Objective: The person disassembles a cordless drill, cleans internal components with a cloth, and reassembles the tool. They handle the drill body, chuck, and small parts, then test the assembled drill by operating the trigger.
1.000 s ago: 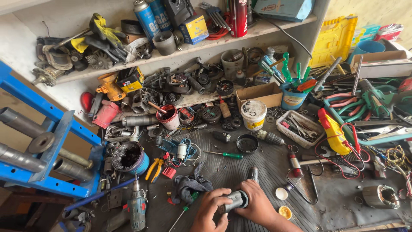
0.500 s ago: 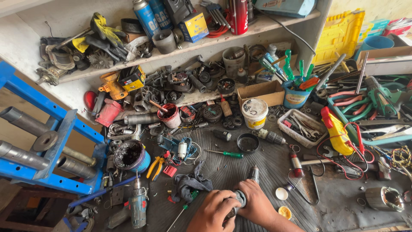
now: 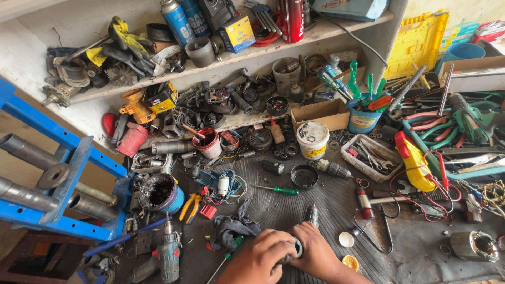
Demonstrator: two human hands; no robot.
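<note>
Setting: cluttered workshop bench (image 3: 315,210) covered by a dark ribbed rubber mat, with a white shelf (image 3: 221,66) above it crowded with spray cans, boxes and old motor parts.

Head view, hands: both hands met at the lower middle of the frame. Left hand (image 3: 261,259) wrapped over the near side of a small round metal part (image 3: 295,248); right hand (image 3: 315,252) cupped it from the other side.

Fingers: curled narrow and closed around the round metal part on both hands — only its dark rim showed between them.

Part's place: just above the mat, near the bench's front edge, held between the two hands.

Close by, left: a crumpled dark rag (image 3: 231,229) just beside the left hand, and a blue cordless drill (image 3: 168,255) lying further left.

Close by, ahead: a small grey cylinder (image 3: 312,214) standing just beyond the right hand, then a green-handled screwdriver (image 3: 281,190) and a black round lid (image 3: 304,176).

Close by, right: a white cap (image 3: 346,240) and a yellow cap (image 3: 349,262) on the mat near the right wrist.

Further back: a white plastic tub (image 3: 312,140), a cardboard box (image 3: 321,113) and a blue cup (image 3: 363,118) stuffed with green-handled tools.

Right side: a yellow multimeter (image 3: 415,163) with red leads — well apart from the hands.

Left edge: a blue steel frame (image 3: 58,179) holding grey rollers.
</note>
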